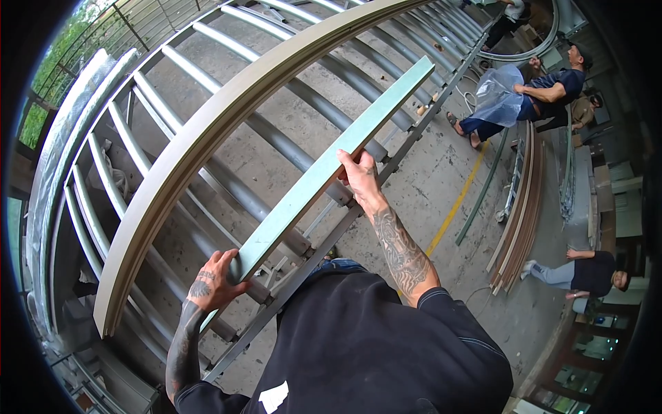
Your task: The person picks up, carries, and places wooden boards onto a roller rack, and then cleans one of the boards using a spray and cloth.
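I hold a long pale-green flat strip with both hands. It runs diagonally from lower left to upper right over a metal rack of grey bars. My left hand grips its near end. My right hand grips its edge around the middle. Just left of the strip, a long curved beige profile lies across the rack bars.
Other people work nearby: one bent over with a clear plastic bag at upper right, one crouching at right. Curved profiles are stacked on the concrete floor by a yellow line. A railing stands at top left.
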A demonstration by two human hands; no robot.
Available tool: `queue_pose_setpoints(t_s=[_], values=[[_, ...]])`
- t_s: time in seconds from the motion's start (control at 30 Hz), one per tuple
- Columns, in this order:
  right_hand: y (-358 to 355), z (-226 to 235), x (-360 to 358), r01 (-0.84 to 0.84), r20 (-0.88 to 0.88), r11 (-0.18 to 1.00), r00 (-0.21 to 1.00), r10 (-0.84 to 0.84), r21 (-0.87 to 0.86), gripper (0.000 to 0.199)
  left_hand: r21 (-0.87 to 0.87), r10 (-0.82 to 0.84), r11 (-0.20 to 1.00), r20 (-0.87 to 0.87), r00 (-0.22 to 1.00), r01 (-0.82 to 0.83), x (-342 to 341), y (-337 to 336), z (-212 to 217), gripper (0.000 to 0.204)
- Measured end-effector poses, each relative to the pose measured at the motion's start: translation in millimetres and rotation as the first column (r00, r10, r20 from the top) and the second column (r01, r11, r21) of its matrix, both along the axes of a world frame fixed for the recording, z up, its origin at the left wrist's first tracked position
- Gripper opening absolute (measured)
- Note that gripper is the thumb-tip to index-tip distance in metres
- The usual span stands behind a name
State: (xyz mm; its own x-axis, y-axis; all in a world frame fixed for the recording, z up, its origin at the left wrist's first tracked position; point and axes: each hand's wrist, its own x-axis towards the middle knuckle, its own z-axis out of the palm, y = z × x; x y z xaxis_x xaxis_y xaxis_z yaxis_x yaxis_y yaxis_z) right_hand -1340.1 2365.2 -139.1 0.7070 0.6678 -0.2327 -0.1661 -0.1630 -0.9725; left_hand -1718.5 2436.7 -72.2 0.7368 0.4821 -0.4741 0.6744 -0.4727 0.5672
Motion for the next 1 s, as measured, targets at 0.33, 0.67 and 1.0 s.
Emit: queue_pose_setpoints(t_s=[0.33, 0.67, 1.0], values=[[3, -15, 5, 0.062, -0.032, 0.993, 0.998, -0.059, 0.103, 0.022, 0.441, -0.121, 0.898, 0.282, 0.952, -0.016, 30, 73, 32, 0.058], [-2, -30, 8, -0.095, -0.178, 0.992, 0.978, 0.108, 0.079, 0.022, 0.71, 0.074, 0.683, 0.166, 0.983, -0.171, 90, 233, -6, 0.092], [-6, -43, 20, -0.148, -0.082, 0.987, 0.985, 0.153, 0.061, 0.021, 0.604, 0.045, 0.795, 0.035, 0.998, -0.057, 117, 242, -3, 0.075]])
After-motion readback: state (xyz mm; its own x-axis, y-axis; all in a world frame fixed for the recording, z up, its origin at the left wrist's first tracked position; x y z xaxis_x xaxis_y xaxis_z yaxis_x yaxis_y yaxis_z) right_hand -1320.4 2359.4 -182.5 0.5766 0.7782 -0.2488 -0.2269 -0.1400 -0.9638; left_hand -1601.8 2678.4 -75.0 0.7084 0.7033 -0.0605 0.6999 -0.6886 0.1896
